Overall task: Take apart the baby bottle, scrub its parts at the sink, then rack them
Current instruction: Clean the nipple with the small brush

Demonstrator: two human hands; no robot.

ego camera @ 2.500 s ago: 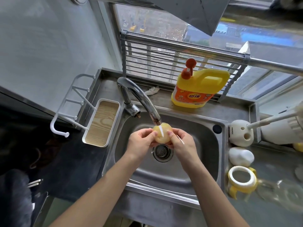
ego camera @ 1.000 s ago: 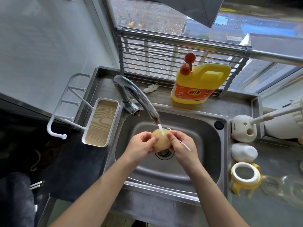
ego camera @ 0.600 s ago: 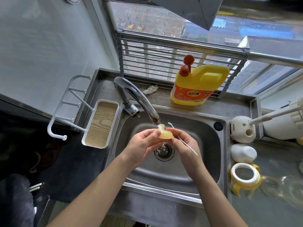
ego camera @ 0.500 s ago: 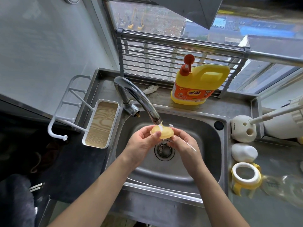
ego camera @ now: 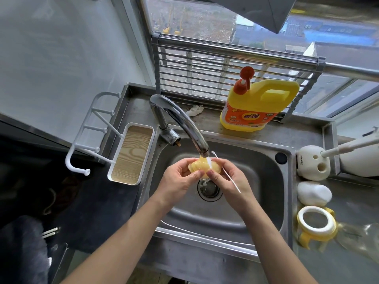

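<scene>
Two bare forearms enter from about 6 o'clock, slim and long, narrowing to the wrists. No sleeve reaches into view on either arm. The left hand [ego camera: 178, 179] and the right hand [ego camera: 230, 182] wear no gloves, rings, watch or bands. The fingers are slender, with short, plain nails. Nothing else of the person shows.

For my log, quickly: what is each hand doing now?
Left hand: closed on the yellow nipple.
Right hand: closed on the nipple and a thin white stick.
</scene>
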